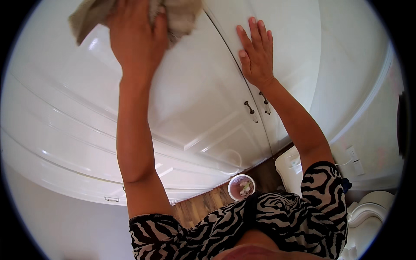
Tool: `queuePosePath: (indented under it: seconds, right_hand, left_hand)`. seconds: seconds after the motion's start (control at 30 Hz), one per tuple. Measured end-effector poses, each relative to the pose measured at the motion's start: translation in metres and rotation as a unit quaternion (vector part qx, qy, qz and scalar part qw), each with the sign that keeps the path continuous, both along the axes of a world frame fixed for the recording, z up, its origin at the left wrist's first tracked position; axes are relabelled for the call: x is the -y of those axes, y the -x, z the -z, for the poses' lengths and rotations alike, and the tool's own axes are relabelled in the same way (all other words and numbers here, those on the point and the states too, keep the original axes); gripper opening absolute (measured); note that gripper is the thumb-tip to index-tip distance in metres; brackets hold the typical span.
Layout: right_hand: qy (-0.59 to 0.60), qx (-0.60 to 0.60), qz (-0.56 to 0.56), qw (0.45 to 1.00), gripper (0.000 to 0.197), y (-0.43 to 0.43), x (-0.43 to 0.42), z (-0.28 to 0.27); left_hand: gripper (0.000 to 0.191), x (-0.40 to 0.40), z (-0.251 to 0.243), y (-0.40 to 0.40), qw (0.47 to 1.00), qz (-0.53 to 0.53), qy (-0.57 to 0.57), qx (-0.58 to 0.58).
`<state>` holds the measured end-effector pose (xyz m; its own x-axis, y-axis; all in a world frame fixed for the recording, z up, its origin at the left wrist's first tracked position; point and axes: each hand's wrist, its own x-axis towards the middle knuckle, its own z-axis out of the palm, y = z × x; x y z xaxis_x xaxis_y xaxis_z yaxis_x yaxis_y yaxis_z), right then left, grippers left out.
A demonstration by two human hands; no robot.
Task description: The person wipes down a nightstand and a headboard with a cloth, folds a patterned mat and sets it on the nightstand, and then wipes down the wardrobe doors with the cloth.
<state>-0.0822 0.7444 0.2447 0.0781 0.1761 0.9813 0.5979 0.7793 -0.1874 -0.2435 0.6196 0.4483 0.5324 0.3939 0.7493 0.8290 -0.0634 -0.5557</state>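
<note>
At the top left, my left hand [138, 39] is on a grey-beige cloth [183, 16], holding it against a glossy white wardrobe door [198, 84]; its fingertips are cut off by the frame's edge. My right hand [258, 52] rests flat on the neighbouring door [292, 42], fingers somewhat spread, with nothing in it. The dark seam between the doors runs just left of that hand. Below it are two door handles, one on the left door [251, 112] and one partly beside my right forearm [266, 103].
A round white bucket [231, 188] with liquid and pale, partly green matter stands on the wood floor [198, 208] near my body. Right of it is a white object [286, 162], kind unclear. A wall socket with a cable [354, 156] and pale curved furniture [367, 214] lie farther right.
</note>
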Motion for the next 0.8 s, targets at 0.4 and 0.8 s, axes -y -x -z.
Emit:
queuePosePath:
  seconds: [0.4,0.8]
  right_hand:
    - [-0.009,-0.009,0.001,1.000,0.049,-0.003,-0.002,0.001]
    - [-0.036,-0.013,0.015,0.999,0.049,0.008,-0.003,-0.005]
  left_hand:
    - [0.014,0.054,0.233,0.051,0.868,0.108,0.471,-0.114]
    - [0.051,0.089,-0.134,0.120,0.964,0.002,-0.196,0.183]
